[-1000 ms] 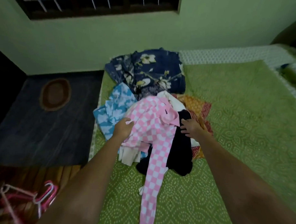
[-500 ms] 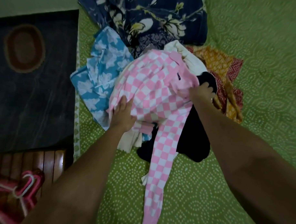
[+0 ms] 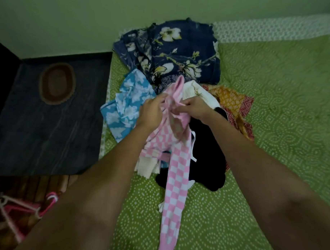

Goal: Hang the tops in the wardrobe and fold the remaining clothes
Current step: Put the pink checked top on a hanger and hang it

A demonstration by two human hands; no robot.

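A pink-and-white checked top (image 3: 174, 181) is lifted off a pile of clothes on the green bed (image 3: 272, 128). My left hand (image 3: 151, 111) and my right hand (image 3: 194, 107) both grip its bunched upper part, close together. One long checked sleeve hangs down toward me. Under it lie a black garment (image 3: 208, 156), a cream garment (image 3: 197, 92), a light-blue flowered garment (image 3: 125, 106), an orange-red patterned cloth (image 3: 234, 101) and a folded navy floral garment (image 3: 181, 54).
Pink hangers (image 3: 22, 211) lie on a wooden surface at the lower left. A dark mat with an oval brown patch (image 3: 57, 83) covers the floor left of the bed. A pale green wall (image 3: 89, 19) runs behind the pile.
Both hands have come together and gathered the checked top's upper part, raising it off the pile. Before, they lay apart on its two sides. The camera has tilted back up.
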